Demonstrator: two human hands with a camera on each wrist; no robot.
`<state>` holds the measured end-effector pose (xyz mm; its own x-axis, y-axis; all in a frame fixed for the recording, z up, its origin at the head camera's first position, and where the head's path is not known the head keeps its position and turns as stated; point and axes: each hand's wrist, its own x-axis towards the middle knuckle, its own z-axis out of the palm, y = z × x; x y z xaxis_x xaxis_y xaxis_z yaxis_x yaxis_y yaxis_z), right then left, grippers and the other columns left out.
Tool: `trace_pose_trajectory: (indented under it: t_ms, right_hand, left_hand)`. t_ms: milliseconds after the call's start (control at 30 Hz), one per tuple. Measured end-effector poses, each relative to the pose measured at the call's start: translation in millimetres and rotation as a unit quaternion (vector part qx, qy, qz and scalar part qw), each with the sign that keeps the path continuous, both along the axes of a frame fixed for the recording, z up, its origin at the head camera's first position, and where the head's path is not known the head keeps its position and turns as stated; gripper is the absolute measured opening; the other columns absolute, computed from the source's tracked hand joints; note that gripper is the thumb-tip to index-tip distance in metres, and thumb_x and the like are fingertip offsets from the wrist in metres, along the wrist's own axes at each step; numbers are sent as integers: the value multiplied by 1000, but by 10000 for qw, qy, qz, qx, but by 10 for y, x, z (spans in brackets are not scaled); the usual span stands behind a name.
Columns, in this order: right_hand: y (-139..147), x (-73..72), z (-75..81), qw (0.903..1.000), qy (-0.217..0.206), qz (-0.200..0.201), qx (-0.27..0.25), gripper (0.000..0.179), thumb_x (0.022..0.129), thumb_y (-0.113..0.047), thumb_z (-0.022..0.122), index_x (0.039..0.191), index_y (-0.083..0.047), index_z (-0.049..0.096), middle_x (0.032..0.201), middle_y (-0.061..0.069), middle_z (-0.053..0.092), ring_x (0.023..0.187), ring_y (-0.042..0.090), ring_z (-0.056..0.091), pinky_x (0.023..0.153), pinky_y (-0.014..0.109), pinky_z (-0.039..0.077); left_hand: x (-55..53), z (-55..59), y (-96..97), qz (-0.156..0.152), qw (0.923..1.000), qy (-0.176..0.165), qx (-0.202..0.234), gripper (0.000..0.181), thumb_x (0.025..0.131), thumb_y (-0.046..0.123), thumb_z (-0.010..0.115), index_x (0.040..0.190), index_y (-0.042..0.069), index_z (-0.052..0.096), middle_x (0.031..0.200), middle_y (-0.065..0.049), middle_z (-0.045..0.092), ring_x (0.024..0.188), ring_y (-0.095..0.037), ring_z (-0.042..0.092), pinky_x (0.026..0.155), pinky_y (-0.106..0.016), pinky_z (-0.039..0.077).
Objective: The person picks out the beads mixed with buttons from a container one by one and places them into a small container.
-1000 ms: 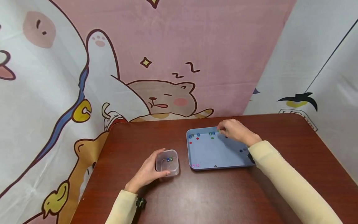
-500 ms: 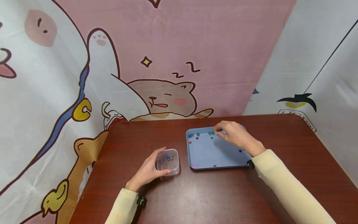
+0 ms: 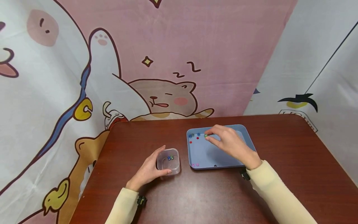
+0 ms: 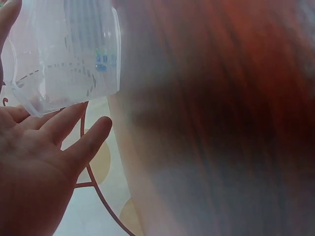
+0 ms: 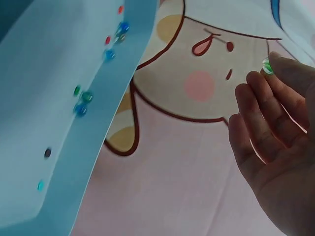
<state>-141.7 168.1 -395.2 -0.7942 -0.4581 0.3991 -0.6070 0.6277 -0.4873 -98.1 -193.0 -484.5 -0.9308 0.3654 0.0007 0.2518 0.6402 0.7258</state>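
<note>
Left-hand fingers around a clear plastic box, blurry blue-green marbles inside, reddish-brown tabletop alongside.

Two letters Z on pink backdrop

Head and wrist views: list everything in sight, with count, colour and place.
Tray: one, blue, on the table
Container: one, clear, left of the tray in the head view
Container marbles: two, one blue, one green, inside
Held marble: one, green and white, over the tray
Tray marbles: five visible, three blue, two greenish, along the far wall
Small pieces: eight visible, two red, two pink, two dark, one green, one cyan, in the tray
Table: one, reddish brown, underneath
Cartoon backdrop: mostly pink and white, behind
Wrist devices: two, dark, one per wrist
Sleeves: two, pale yellow, forearms
Left hand: one, gripping the container
Right hand: one, pinching the held marble
</note>
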Motion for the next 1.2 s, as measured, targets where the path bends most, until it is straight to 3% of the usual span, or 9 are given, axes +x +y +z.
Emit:
trace_pose_trajectory:
  t_ms: [433,1200]
  right_hand:
    - [-390,181,-41,9956,592,348,-645,18,90,-15,82,108,-13,78,106,-3,73,96,14,70,79,37,58]
    - [-838,307,-224,9903,240,791,-1120,19,94,-17,79,112,-10,77,107,-3,73,98,14,69,84,33,58]
  left_hand:
    - [-7,8,-1,-56,9999,87,-3,106,77,46,91,161,11,36,163,-4,40,141,-26,46,114,-52,39]
    - [-7,15,5,-113,9996,208,122,105,77,46,91,159,7,37,161,-8,42,141,-28,48,112,-53,41]
